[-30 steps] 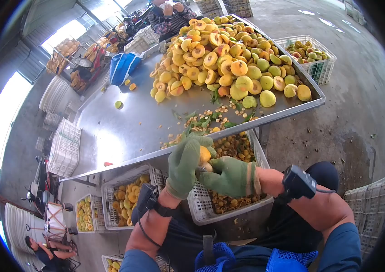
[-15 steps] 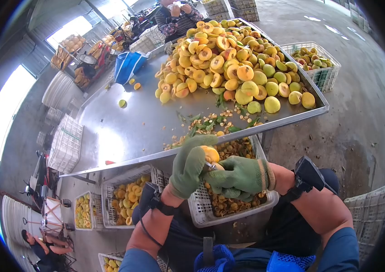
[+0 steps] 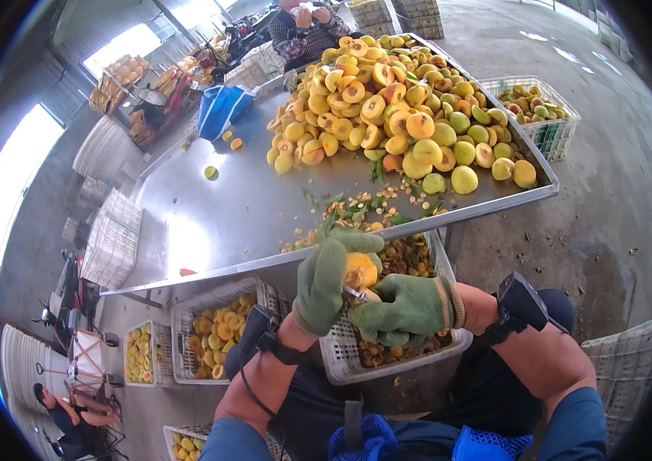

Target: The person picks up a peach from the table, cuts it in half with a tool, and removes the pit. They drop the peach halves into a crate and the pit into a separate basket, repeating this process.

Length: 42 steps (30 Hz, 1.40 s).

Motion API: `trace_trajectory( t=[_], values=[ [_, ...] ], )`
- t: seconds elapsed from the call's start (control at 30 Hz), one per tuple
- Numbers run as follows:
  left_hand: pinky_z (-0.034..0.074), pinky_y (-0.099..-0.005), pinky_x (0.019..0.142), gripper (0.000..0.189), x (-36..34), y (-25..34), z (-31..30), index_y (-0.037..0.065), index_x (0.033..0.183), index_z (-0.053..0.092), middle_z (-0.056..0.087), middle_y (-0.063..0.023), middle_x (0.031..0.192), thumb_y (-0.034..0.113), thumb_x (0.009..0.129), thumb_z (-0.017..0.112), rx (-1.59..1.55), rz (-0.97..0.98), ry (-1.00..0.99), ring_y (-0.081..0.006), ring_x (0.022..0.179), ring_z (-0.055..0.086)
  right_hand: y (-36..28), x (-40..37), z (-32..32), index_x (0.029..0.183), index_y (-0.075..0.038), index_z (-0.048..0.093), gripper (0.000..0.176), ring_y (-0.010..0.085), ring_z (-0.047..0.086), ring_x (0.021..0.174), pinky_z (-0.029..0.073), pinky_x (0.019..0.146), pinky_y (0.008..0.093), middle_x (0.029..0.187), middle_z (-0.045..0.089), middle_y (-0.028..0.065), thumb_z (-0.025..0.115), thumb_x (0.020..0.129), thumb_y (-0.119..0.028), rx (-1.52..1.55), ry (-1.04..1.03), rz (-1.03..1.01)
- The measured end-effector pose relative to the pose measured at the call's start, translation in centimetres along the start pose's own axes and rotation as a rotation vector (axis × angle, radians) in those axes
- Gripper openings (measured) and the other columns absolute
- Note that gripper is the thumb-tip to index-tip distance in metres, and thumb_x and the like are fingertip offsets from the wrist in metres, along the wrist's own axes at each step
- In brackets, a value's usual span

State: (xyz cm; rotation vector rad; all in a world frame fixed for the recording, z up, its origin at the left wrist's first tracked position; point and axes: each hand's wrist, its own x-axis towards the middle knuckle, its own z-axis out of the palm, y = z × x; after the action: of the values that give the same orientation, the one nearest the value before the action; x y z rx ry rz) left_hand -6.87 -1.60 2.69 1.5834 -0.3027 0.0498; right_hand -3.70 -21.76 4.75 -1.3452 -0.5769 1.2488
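My left hand (image 3: 323,286), in a green glove, is closed round a yellow peach half (image 3: 360,270) with its cut side partly in view. In my right hand (image 3: 410,305), gloved too, is a small pitting tool (image 3: 354,293) with a metal shaft; its tip meets the peach and the fingers hide most of its handle. Both hands are over a white crate (image 3: 339,361) holding pits and scraps, just off the near edge of the metal table (image 3: 211,207). A large heap of halved peaches (image 3: 372,107) lies on that table.
Crates of peach halves (image 3: 218,330) stand at the lower left, and another peach crate (image 3: 533,104) is beyond the table's right edge. Loose pits and leaves (image 3: 357,207) litter the tabletop near me. One person (image 3: 303,34) is behind the heap; another (image 3: 72,415) sits far left.
My left hand has tilted slightly, showing more of the peach half. The tool's metal shaft is more exposed between my hands. The whole view has shifted a little.
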Motion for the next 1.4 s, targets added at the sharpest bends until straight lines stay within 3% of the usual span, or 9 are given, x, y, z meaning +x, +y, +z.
trace_trajectory(
  t=[0.4,0.63,0.77,0.83,0.93,1.03,1.07,1.23,1.4],
  values=[
    [0.058,-0.0285,0.073,0.069,1.1,-2.8,1.5,-0.001,0.136,0.056,0.071,-0.0096,0.1,0.06,0.107,0.039,-0.38,-0.09,0.221,-0.0174,0.083,0.069,5.1,2.5,-1.4,0.093,-0.007,0.065,0.036,0.0081,0.044,0.039,0.036,0.035,0.0246,0.057,0.051,-0.0009,0.055,0.106,-0.039,0.971,-0.758,-0.082],
    [0.053,-0.021,0.067,0.06,0.4,-2.8,-2.2,0.0,0.127,0.062,0.07,-0.0087,0.093,0.053,0.11,0.04,-0.487,-0.284,0.298,-0.0104,0.078,0.065,4.7,0.2,-2.8,0.095,-0.002,0.071,0.048,0.0121,0.052,0.046,0.045,0.045,0.0255,0.061,0.057,0.0017,0.056,0.104,-0.047,0.38,-0.051,0.159],
    [0.054,-0.0329,0.072,0.048,-2.2,-1.7,-6.8,0.0,0.11,0.07,0.068,-0.0094,0.085,0.043,0.108,0.047,0.791,0.12,0.232,-0.0193,0.082,0.067,3.9,-1.5,-0.4,0.095,-0.004,0.074,0.05,0.0177,0.063,0.057,0.053,0.056,0.0303,0.069,0.065,0.0062,0.057,0.102,-0.051,-0.035,0.249,0.319],
    [0.054,-0.0399,0.079,0.046,-4.5,-0.5,-12.6,0.0,0.11,0.069,0.07,-0.013,0.089,0.04,0.107,0.045,1.015,-0.457,0.09,-0.0269,0.085,0.068,5.2,-3.1,0.8,0.104,-0.01,0.074,0.041,0.0261,0.071,0.075,0.057,0.074,0.0378,0.082,0.072,0.0092,0.059,0.101,-0.048,-0.296,0.167,0.011],
    [0.052,-0.0431,0.091,0.05,-8.4,-0.2,-21.9,0.006,0.114,0.071,0.073,-0.0195,0.105,0.05,0.097,0.054,1.533,-0.964,-0.028,-0.0347,0.098,0.07,6.2,-4.1,0.8,0.108,-0.01,0.07,0.025,0.0248,0.07,0.076,0.054,0.063,0.0352,0.093,0.068,0.009,0.068,0.095,-0.032,-0.804,0.122,-0.587],
    [0.051,-0.0461,0.097,0.052,-5.7,2.4,-23.0,0.007,0.117,0.072,0.072,-0.024,0.11,0.049,0.095,0.051,1.446,-0.905,0.035,-0.0395,0.107,0.068,1.5,-4.9,1.0,0.097,-0.007,0.068,0.029,0.034,0.071,0.095,0.054,0.076,0.0434,0.113,0.069,0.02,0.072,0.093,-0.036,-0.507,0.076,0.005],
    [0.051,-0.045,0.096,0.051,-3.4,2.9,-22.0,0.007,0.117,0.072,0.072,-0.0241,0.109,0.048,0.095,0.053,1.39,-0.887,0.141,-0.039,0.105,0.069,3.9,-4.0,0.7,0.095,-0.008,0.067,0.025,0.039,0.069,0.08,0.051,0.071,0.0498,0.086,0.069,0.0182,0.071,0.093,-0.032,-0.63,0.168,-0.311],
    [0.056,-0.0397,0.078,0.049,13.0,-5.7,-19.9,0.003,0.112,0.071,0.071,-0.014,0.085,0.048,0.099,0.058,1.271,-0.119,0.331,-0.0236,0.08,0.069,2.9,-1.9,-0.7,0.089,-0.007,0.061,0.027,0.0428,0.065,0.077,0.05,0.07,0.0509,0.082,0.067,0.0196,0.069,0.094,-0.032,-0.658,0.379,-0.167],
    [0.055,-0.0368,0.062,0.057,29.9,-22.5,-22.5,0.004,0.127,0.06,0.069,-0.0073,0.098,0.05,0.094,0.066,0.679,-0.411,0.621,-0.0232,0.079,0.067,1.5,-0.9,-1.6,0.088,-0.007,0.059,0.029,0.0436,0.066,0.082,0.05,0.072,0.0519,0.086,0.068,0.0218,0.067,0.095,-0.034,-0.651,0.35,-0.08]
  ],
)
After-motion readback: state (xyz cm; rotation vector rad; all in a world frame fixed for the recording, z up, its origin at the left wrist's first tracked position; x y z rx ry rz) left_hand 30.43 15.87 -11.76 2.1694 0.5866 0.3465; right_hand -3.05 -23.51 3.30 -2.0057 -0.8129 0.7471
